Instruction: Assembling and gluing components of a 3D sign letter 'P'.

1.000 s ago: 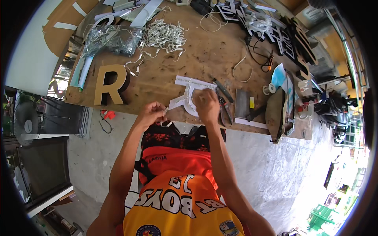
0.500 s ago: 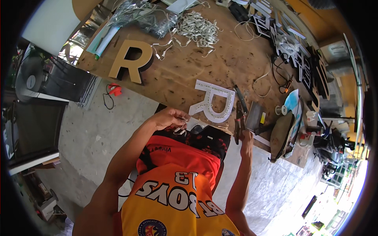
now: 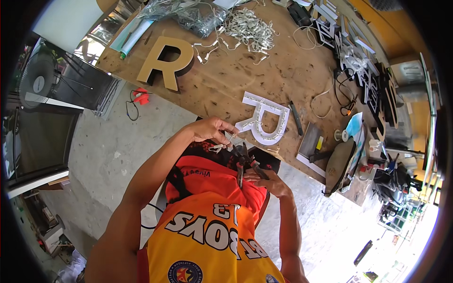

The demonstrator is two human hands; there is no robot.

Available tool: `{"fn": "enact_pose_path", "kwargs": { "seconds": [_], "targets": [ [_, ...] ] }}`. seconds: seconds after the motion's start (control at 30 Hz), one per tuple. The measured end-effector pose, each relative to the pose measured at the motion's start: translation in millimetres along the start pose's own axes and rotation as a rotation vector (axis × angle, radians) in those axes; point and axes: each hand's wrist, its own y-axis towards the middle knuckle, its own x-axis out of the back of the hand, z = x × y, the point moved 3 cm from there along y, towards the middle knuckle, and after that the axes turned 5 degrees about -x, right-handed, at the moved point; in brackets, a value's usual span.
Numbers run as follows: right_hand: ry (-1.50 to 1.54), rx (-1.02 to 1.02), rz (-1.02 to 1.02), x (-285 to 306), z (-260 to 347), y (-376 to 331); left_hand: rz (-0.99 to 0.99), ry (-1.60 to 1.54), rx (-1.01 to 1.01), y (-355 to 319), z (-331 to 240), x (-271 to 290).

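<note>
Above my lap, my left hand [image 3: 213, 130] pinches a short string of white LED modules [image 3: 217, 148] on thin wire. My right hand [image 3: 274, 183] grips a pair of pliers [image 3: 242, 161] with dark and red handles. Their jaws point away from me, close to the string below my left fingertips; whether they touch the wire cannot be made out. Just beyond my hands, at the table's near edge, lies a white letter R [image 3: 284, 125], turned from upright, with small LED modules wired along its strokes.
A gold-faced letter R [image 3: 152, 59] with dark sides lies on the wooden table [image 3: 222, 78] at left. Behind it is a heap of white LED modules [image 3: 249, 30]. To the right are a black pen-like tool [image 3: 296, 118], a wire spool [image 3: 340, 135] and a brown pouch [image 3: 339, 162].
My right hand has lifted the pliers off the table's edge and brought them left over my lap, beside my left hand. The left hand still holds the string. The view has shifted slightly.
</note>
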Motion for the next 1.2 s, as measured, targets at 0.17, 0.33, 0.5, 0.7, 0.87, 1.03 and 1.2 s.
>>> {"fn": "enact_pose_path", "kwargs": {
  "seconds": [0.17, 0.33, 0.5, 0.7, 0.87, 1.03, 1.2],
  "targets": [
    [-0.198, -0.04, 0.048, 9, -2, 11, 0.048, -0.002, 0.027, 5, 5, -1],
    [-0.033, 0.029, 0.16, 3, -15, 22, 0.089, -0.015, 0.074, 4, 16, -1],
    [-0.085, 0.027, 0.157, 6, -21, 28, 0.106, -0.101, 0.106, 4, 27, -8],
    [0.059, 0.067, 0.187, -1, -30, 40, 0.17, -0.096, 0.102, 5, 35, -16],
    [0.073, 0.084, 0.174, 0, -35, 38, 0.194, -0.079, 0.12, 7, 40, -17],
    [0.051, 0.13, 0.2, 1, -42, 43, 0.176, -0.067, 0.127, 10, 45, -16],
    [-0.059, 0.114, 0.217, -2, -49, 49, 0.173, -0.045, 0.132, 8, 48, -12]
  ]
}}
